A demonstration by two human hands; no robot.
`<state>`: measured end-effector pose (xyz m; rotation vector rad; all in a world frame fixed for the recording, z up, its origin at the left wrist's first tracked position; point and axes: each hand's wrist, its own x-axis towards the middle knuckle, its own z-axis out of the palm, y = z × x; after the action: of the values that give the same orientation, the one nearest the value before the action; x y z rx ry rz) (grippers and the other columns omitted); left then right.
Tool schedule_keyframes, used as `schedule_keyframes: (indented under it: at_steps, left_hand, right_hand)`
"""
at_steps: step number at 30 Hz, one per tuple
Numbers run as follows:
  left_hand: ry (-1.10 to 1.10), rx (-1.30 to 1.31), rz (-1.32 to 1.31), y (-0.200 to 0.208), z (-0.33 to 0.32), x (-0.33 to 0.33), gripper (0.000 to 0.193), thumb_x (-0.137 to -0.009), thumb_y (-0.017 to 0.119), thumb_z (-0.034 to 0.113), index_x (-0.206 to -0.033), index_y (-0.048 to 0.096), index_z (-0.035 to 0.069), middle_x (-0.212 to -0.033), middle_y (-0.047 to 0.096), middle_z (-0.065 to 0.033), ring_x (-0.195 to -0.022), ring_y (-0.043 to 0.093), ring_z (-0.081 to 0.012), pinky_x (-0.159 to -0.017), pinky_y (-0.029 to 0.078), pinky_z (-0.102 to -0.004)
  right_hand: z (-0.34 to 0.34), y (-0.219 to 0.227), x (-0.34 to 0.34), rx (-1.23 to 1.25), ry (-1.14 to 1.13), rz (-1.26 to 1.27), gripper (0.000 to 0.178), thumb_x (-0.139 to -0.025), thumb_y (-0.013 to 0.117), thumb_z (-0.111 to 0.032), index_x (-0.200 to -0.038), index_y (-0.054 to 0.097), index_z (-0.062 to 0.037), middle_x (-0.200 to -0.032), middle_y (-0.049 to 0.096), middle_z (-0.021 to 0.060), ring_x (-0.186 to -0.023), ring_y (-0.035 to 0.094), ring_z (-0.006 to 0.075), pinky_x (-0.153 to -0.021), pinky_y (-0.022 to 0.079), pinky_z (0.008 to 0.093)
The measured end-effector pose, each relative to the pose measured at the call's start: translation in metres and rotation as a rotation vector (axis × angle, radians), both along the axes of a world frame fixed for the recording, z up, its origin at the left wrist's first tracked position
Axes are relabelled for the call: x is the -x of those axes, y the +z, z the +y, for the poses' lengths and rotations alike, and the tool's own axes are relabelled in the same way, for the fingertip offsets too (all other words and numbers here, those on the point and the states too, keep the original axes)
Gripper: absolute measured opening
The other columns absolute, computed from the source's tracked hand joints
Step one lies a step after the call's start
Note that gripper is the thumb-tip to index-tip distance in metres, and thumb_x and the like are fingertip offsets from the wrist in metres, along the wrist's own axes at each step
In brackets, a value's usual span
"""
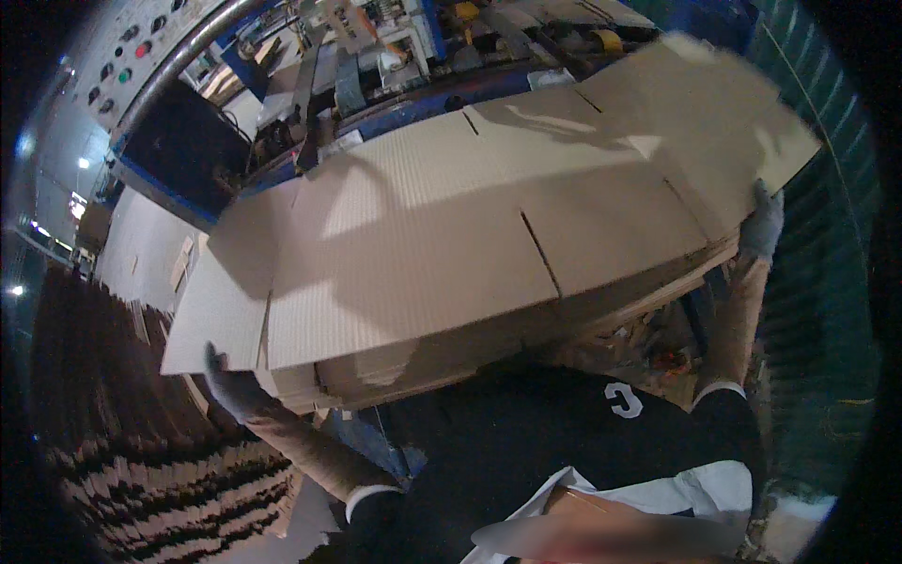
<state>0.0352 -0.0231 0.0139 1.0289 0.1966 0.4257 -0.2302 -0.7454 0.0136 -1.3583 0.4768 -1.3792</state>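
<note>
A wide, flat sheet of corrugated cardboard (423, 235), creased and slotted, stretches across the view in front of me. Beneath its near edge shows a thick stack of cardboard sheets (451, 362). My left hand (230, 383), in a grey glove, holds the sheet's near left corner with the thumb on top and the other fingers hidden below. At the right end, my right hand (766, 221), also gloved in grey, grips the sheet's edge. The far right part of the sheet bends upward.
Behind the sheet stands a blue machine (442, 94) with rails and metal parts. A control panel (132, 56) with knobs and buttons is at the upper left. Large piles of cardboard (169, 470) fill the lower left. A green corrugated wall (836, 235) runs along the right.
</note>
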Motion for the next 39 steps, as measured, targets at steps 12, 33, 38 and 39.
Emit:
schedule_keyframes:
  at_steps: [12,33,38,39]
  left_hand:
    - [-0.62,-1.754,-0.608,-0.034,-0.145,0.088,0.048,-0.074,0.057,0.004,-0.122,0.058,0.006,-0.133,0.051,-0.0198,-0.122,0.049,-0.0389,-0.105,0.034,-0.0513]
    - [-0.297,-1.843,-0.937,-0.063,-0.217,-0.093,0.049,-0.087,0.049,0.01,-0.135,0.044,0.01,-0.137,0.046,-0.0153,-0.125,0.045,-0.0365,-0.106,0.033,-0.0532]
    - [-0.091,-1.951,-0.745,-0.063,-0.244,-0.178,0.047,-0.09,0.052,0.017,-0.135,0.043,0.008,-0.137,0.046,-0.0172,-0.126,0.043,-0.0362,-0.105,0.035,-0.0501]
    - [0.017,-1.991,-0.656,-0.058,-0.252,-0.182,0.048,-0.09,0.053,0.02,-0.136,0.043,0.008,-0.136,0.046,-0.0175,-0.126,0.043,-0.0364,-0.104,0.035,-0.049]
  right_hand:
    - [0.172,-0.036,0.005,1.405,0.562,1.014,0.033,-0.076,0.063,-0.014,-0.109,0.063,-0.0118,-0.125,0.058,0.0102,-0.12,0.051,0.0325,-0.102,0.039,0.0486]
    - [0.058,-0.035,-0.177,1.279,0.524,1.075,0.077,-0.081,0.057,-0.058,-0.135,0.045,-0.0049,-0.14,0.042,0.0191,-0.13,0.037,0.0357,-0.109,0.028,0.0455]
    - [0.074,-0.044,-0.239,1.193,0.306,1.098,0.064,-0.083,0.061,-0.049,-0.129,0.051,-0.006,-0.132,0.051,0.0166,-0.123,0.046,0.0355,-0.103,0.037,0.0444]
    - [0.076,-0.047,-0.243,1.176,0.265,1.077,0.062,-0.083,0.062,-0.048,-0.129,0.051,-0.007,-0.131,0.051,0.0159,-0.122,0.047,0.0355,-0.102,0.038,0.0441]
